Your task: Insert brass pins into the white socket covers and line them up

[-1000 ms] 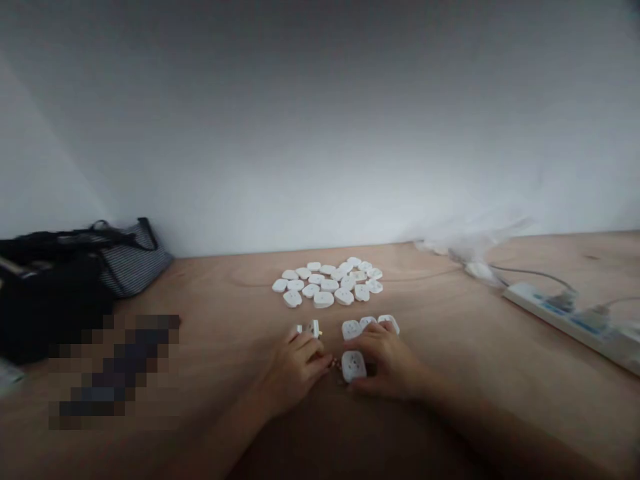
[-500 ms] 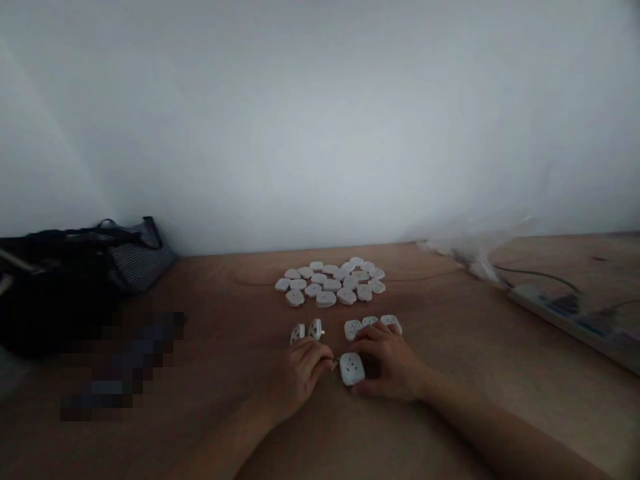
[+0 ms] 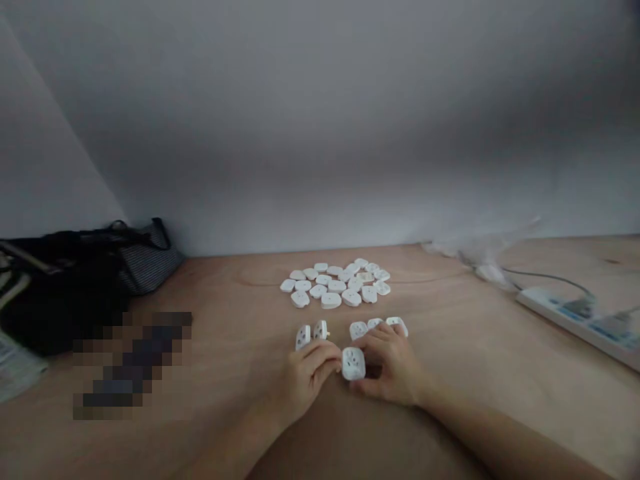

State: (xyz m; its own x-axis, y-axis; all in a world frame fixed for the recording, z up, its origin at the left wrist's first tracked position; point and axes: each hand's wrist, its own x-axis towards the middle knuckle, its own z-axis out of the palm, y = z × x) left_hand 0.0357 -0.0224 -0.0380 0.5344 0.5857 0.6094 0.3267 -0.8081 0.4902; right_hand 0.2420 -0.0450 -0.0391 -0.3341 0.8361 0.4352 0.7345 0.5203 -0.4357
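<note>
A white plug adapter (image 3: 353, 364), its socket face turned towards me, is gripped along its right side by the thumb and fingers of my right hand (image 3: 395, 365). At its left edge my left hand (image 3: 313, 373) has thumb and forefinger pinched together. A small yellowish bit shows at those fingertips; I cannot tell whether it is a loose part or part of the adapter. Just beyond my left hand, two adapters stand on edge, the nearer-middle adapter (image 3: 321, 330) with a brass-coloured pin. Behind my right fingers lies a row of three white adapters (image 3: 358, 330), partly covered.
Farther back on the wooden table (image 3: 225, 347) lies a cluster of several white adapters (image 3: 337, 287). A black bag (image 3: 65, 293) and a pixelated dark object (image 3: 140, 360) are on the left. A power strip (image 3: 575, 313) and clear plastic (image 3: 485, 257) lie on the right, before the wall.
My left fingertips have come up close to the held adapter's left edge, and more of the yellowish bit is covered. The view has shifted slightly and brightened over the table.
</note>
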